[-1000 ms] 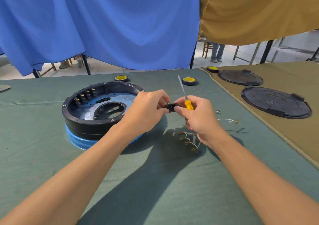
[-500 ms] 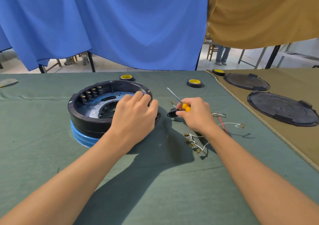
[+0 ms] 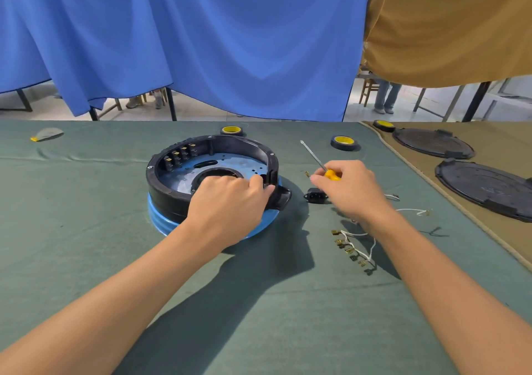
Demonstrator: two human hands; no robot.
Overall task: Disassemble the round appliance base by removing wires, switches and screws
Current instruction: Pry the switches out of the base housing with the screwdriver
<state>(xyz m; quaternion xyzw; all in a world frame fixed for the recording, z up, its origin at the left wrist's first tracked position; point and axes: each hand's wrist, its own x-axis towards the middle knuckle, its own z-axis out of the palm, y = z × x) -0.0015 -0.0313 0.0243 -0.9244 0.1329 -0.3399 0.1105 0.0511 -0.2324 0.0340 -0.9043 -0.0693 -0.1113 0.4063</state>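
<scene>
Parted since a second ago: left hand [image 3: 227, 202] off the small black socket [image 3: 316, 196] and back onto the round appliance base [image 3: 164, 184], fingers curled over the rim at 4 o'clock, thumb outside, gripping just beside the protruding tab. Socket down on the bench [image 3: 259, 302] at 3 o'clock of the base, apart from it. Right hand [image 3: 351, 193] wrapped round the yellow handle of the screwdriver [image 3: 315, 157], shaft pointing up toward 11 o'clock, tip in the air and touching nothing.

Looks like one part out and on to another: steadying the base before going back in. Plenty left to do, by the look of it, with a row of switches [image 3: 180, 155] seated on the inner wall at 10 o'clock. Next move calls for swinging the tip down into the ring, finding a screw head or clip, and holding the base firm against the twist. Which fastener comes first: cannot tell from here.

Base itself: black ring on a blue lower body, sitting centre-left on the bench, opened up, pale metal floor with a round hole in the middle. Brass tabs on the switches apparently bare of wires. Pulled wires [image 3: 357, 242] with brass terminals lying loose at 4 o'clock of the base, under the right forearm.
</scene>
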